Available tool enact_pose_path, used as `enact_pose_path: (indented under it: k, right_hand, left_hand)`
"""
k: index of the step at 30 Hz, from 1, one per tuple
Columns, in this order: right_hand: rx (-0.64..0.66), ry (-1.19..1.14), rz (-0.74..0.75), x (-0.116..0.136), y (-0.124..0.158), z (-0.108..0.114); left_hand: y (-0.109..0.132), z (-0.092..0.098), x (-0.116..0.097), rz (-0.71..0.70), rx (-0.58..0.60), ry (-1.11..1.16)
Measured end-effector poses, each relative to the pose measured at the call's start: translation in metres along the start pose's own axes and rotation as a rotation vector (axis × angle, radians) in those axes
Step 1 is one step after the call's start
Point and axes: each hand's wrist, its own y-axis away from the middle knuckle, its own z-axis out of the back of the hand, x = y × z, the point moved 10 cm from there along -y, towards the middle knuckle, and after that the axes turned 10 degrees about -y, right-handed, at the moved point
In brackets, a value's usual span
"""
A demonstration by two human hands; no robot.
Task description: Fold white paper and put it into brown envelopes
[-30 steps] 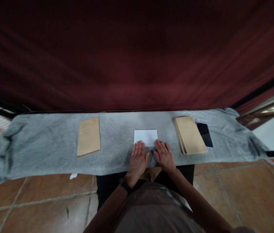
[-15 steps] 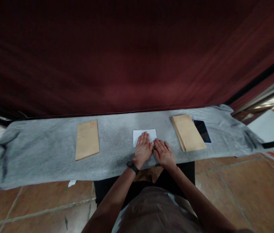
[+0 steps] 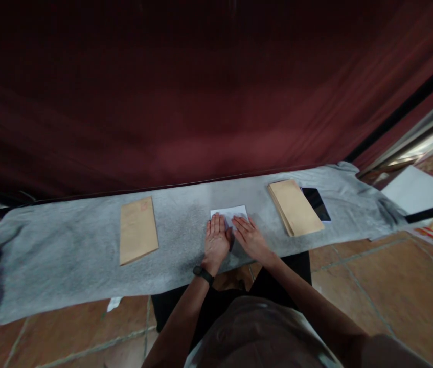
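Observation:
A small white sheet of paper (image 3: 230, 212) lies on the grey cloth in front of me, its lower part covered by my hands. My left hand (image 3: 217, 240) rests flat on the paper's left side, fingers stretched forward, with a dark band on the wrist. On the right side of the sheet, my right hand (image 3: 251, 239) lies flat with its fingers out, pointing up and to the left. The thumbs are close together. Whether the sheet is folded is hard to tell.
A grey cloth (image 3: 185, 230) covers the long narrow table. One brown envelope (image 3: 138, 230) lies to the left; a stack of brown envelopes (image 3: 296, 207) lies to the right, beside a dark phone (image 3: 317, 203). A dark red curtain (image 3: 216, 117) hangs behind the table.
My left hand has slid left toward the paper's left edge. My right hand has moved left and up onto the paper. The view has tilted slightly.

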Motion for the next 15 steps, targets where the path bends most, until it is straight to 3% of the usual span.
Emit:
enact_pose_path:
  k: [3,6,15]
  right_hand:
    - [0.036,0.035,0.015,0.008,-0.020,-0.014]
    - [0.017,0.077,-0.026,-0.002,-0.027,-0.018]
    - [-0.108,0.090,-0.155,-0.048,-0.008,0.004]
  left_hand:
    - [0.000,0.000,-0.001,-0.007,0.021,-0.018]
    - [-0.001,0.001,0.000,0.002,0.006,-0.018]
    - [-0.001,0.003,0.002,0.015,-0.028,0.016]
